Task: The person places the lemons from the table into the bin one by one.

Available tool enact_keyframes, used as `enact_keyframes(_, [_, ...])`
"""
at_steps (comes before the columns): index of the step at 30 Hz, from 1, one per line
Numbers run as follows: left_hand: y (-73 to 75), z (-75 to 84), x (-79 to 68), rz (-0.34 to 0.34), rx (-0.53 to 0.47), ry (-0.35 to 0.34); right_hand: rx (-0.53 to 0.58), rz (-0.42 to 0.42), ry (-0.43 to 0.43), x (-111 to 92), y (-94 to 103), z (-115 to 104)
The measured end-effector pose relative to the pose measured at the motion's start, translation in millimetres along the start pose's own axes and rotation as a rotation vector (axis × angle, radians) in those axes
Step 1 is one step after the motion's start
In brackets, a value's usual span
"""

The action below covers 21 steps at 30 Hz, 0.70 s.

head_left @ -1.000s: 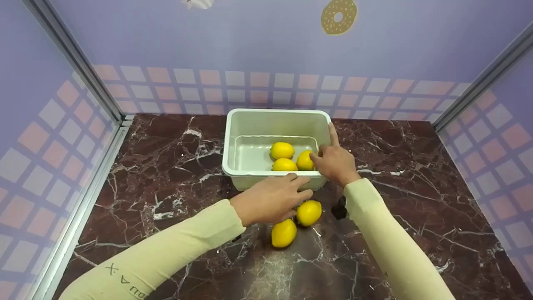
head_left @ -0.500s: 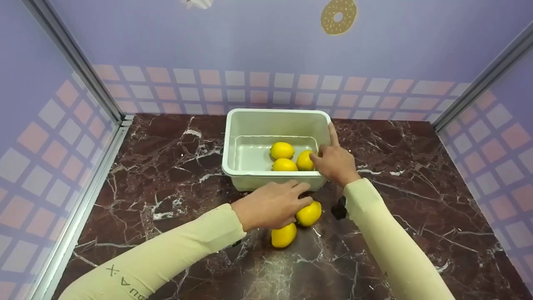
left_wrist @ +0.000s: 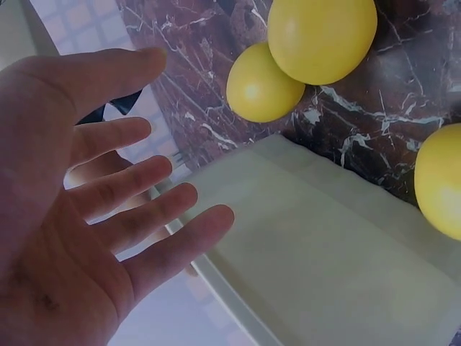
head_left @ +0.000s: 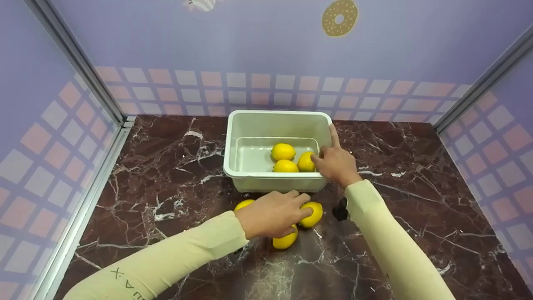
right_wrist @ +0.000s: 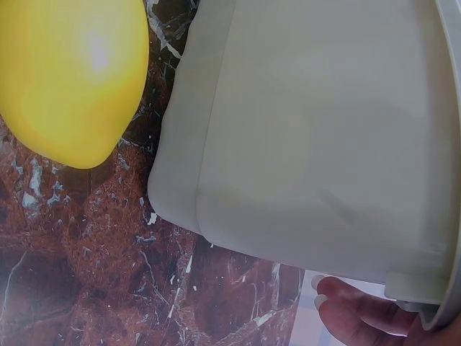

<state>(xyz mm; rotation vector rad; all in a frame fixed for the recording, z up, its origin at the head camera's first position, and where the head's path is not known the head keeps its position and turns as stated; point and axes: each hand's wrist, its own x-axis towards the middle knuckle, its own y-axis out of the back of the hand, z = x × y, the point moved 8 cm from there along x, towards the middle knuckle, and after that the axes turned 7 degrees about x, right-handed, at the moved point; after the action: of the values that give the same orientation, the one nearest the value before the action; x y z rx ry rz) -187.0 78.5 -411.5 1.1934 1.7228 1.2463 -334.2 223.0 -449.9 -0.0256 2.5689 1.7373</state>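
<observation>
My right hand [head_left: 338, 163] grips the right rim of a pale plastic bin [head_left: 250, 174], its index finger lying along the edge. Fingertips [right_wrist: 335, 317] show under that rim in the right wrist view. Inside the bin lie three lemons [head_left: 283, 152]. On the tabletop in front are three more. My left hand [head_left: 272, 213] hovers above these, fingers spread and holding nothing. One lemon [head_left: 312, 214] is by its fingertips, another [head_left: 285, 239] is partly covered by the hand, and a third [head_left: 243, 204] peeks out behind the wrist. The left wrist view shows the palm [left_wrist: 57, 288] and loosely extended fingers.
A dark red marbled tabletop [head_left: 399, 233] carries everything. Purple panels with pink and white squares [head_left: 208, 78] enclose the back and both sides, joined by metal corner posts [head_left: 79, 54]. The bin stands close to the back panel.
My left hand has drawn back from the bin's front wall toward me, and a lemon now shows behind its wrist. The right hand keeps its hold on the rim.
</observation>
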Motion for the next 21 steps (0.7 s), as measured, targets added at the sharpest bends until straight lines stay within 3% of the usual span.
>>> enact_keyframes(21, [-18.8,14.4,0.3,0.002,-0.052,-0.026,0.01,0.009,0.004,0.6,0.5,0.0])
